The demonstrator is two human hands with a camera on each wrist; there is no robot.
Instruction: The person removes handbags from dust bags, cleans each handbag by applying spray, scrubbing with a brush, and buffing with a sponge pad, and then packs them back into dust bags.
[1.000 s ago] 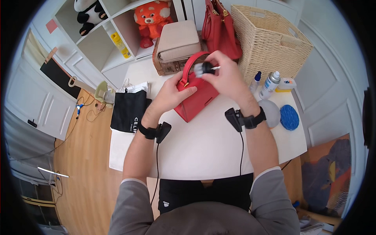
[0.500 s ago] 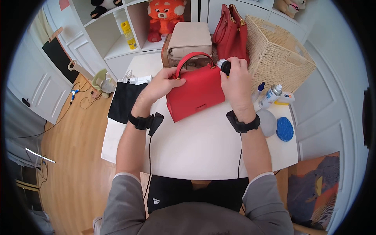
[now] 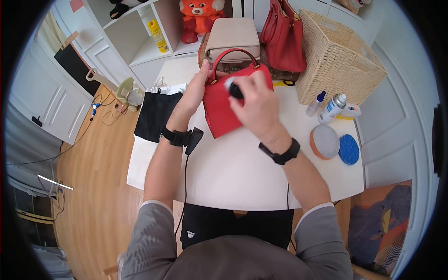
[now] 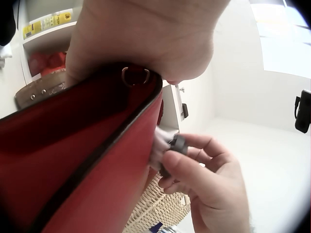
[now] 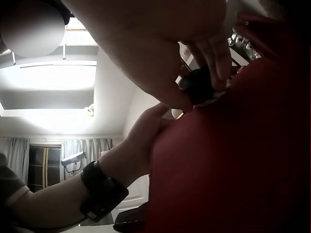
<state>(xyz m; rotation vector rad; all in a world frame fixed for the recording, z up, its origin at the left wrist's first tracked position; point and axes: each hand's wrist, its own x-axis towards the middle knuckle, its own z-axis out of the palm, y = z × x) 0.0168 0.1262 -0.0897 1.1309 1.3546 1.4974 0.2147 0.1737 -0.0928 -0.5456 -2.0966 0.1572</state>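
A red handbag (image 3: pixel 221 109) with an arched top handle stands tilted on the white table. My left hand (image 3: pixel 193 91) holds its upper left corner beside the handle's base, thumb pointing up and fingers partly hidden behind the bag. In the left wrist view that hand lies over the bag's dark-edged side, by a metal ring (image 4: pixel 135 76). My right hand (image 3: pixel 259 102) pinches a small brush (image 3: pixel 235 90) with a round black grip and pale bristles. The bristles are at the bag's front panel, near its top.
Behind the bag are a beige bag (image 3: pixel 233 37), another red handbag (image 3: pixel 283 37) and a woven basket (image 3: pixel 338 60). To the right stand a spray bottle (image 3: pixel 316 103), an aerosol can (image 3: pixel 332 108), a grey-and-orange round pad (image 3: pixel 325 141) and a blue disc (image 3: pixel 348 149). Black cloth (image 3: pixel 158 115) lies left.
The brush has gone from beside the handle to the bag's right edge, then left onto its front panel. My left thumb has lifted off the bag's front and now points up.
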